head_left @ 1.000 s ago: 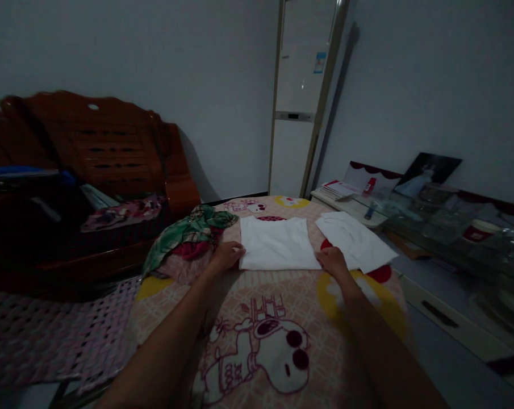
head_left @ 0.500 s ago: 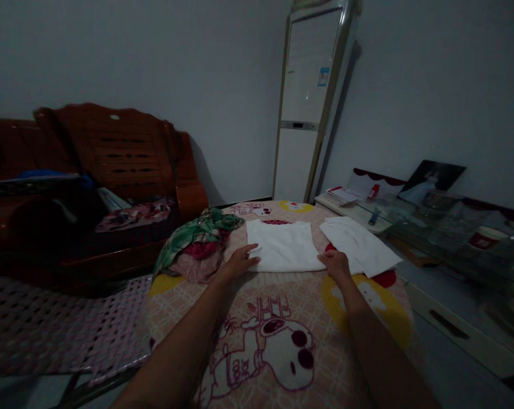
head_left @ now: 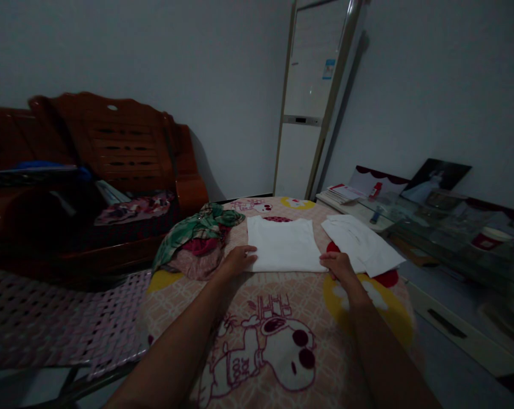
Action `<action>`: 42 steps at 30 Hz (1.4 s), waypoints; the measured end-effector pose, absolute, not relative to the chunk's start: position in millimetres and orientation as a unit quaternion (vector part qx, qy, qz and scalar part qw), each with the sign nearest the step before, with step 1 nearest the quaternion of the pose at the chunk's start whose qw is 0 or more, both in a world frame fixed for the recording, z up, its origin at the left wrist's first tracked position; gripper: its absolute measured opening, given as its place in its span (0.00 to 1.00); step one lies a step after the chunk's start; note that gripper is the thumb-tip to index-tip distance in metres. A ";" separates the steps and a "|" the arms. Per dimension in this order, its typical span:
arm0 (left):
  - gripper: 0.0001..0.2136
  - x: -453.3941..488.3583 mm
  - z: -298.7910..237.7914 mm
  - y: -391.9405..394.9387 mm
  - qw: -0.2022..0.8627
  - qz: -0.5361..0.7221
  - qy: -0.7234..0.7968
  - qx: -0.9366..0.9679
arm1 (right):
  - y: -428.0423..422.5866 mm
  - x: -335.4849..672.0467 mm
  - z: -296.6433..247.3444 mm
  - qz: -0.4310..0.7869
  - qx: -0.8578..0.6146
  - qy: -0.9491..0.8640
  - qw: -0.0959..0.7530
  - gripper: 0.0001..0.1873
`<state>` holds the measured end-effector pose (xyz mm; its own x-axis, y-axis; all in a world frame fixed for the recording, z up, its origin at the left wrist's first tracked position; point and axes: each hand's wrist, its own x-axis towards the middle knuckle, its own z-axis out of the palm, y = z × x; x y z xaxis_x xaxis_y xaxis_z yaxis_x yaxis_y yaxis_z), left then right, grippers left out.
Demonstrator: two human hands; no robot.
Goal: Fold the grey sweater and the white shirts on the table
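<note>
A white garment (head_left: 284,247), folded into a flat rectangle with a scooped neckline at its far edge, lies on the patterned cloth (head_left: 278,287) covering the round table. At its left edge, my left hand (head_left: 239,259) rests with fingers and thumb apart, touching the fabric. My right hand (head_left: 338,264) is at the near right corner, its fingers stretched out along the edge. Right of that hand lies another folded white garment (head_left: 359,244). Crumpled green and pink clothes (head_left: 201,241) are heaped on the table's left side.
A wooden sofa (head_left: 120,153) with fabric on its seat stands at the left, beside a woven pink seat (head_left: 116,324). A tall air conditioner (head_left: 301,136) fills the far corner. On the right, a glass-topped cabinet (head_left: 435,233) bears papers (head_left: 342,193) and a cup (head_left: 489,238).
My left hand has closed the gap between thumb and fingers a little. My right hand's fingers have straightened at the garment's corner. The garment lies slightly flatter; the view has shifted a little.
</note>
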<state>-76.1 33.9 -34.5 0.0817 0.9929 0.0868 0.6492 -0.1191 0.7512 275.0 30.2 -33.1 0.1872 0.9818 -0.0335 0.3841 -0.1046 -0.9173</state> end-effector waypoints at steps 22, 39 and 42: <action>0.30 -7.4 -40.1 21.8 0.023 0.185 0.462 0.867 | 28.5 206.2 -52.4 -0.052 -0.521 -0.826 0.207 0.25; 0.33 -24.0 -47.4 21.0 0.086 0.099 0.498 0.857 | 22.9 212.2 -65.8 -0.027 -0.566 -0.814 0.129 0.28; 0.29 -27.3 -45.2 35.4 0.093 0.136 0.533 0.830 | 23.3 213.9 -69.2 -0.030 -0.562 -0.814 0.144 0.27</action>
<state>-27.3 35.4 -45.2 0.3944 0.9102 0.1265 0.8598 -0.4141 0.2989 213.9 23.3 -69.2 -0.3275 0.9061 0.2678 0.9235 0.3668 -0.1119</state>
